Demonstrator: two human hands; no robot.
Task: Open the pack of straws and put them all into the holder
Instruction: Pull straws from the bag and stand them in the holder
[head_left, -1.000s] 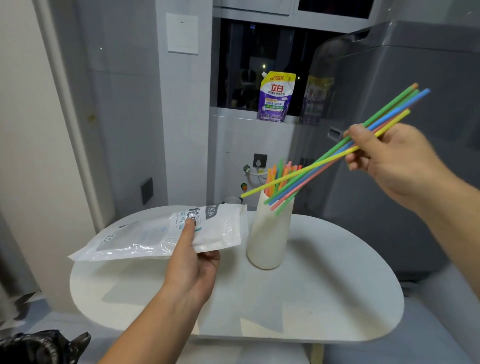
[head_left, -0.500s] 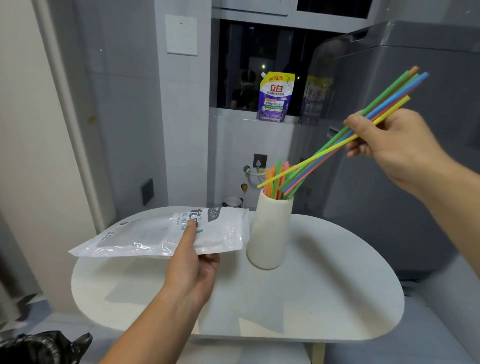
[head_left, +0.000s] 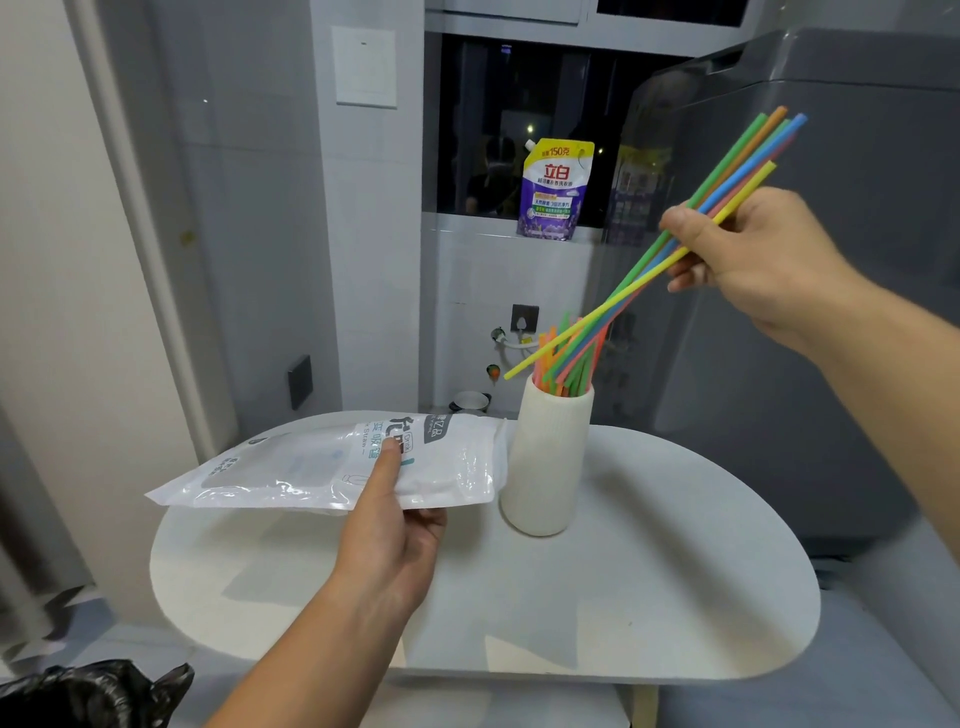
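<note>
A white ribbed holder (head_left: 545, 467) stands on the round white table (head_left: 649, 597) with several coloured straws in it. My right hand (head_left: 748, 260) pinches a bundle of long coloured straws (head_left: 727, 176), tilted, their lower ends over the holder's mouth; the yellow one pokes out past the rim to the left. My left hand (head_left: 389, 535) holds the clear-and-white straw pack (head_left: 337, 462) flat above the table, just left of the holder, thumb on top.
A grey appliance (head_left: 831, 260) stands close behind and right of the table. A purple detergent pouch (head_left: 556, 189) sits on the window ledge. A black bag (head_left: 88, 696) lies on the floor at lower left. A wall runs along the left.
My right hand has lifted and steepened the straw bundle, bringing its lower ends from in front of the holder to over its mouth. The pack in my left hand has barely moved.
</note>
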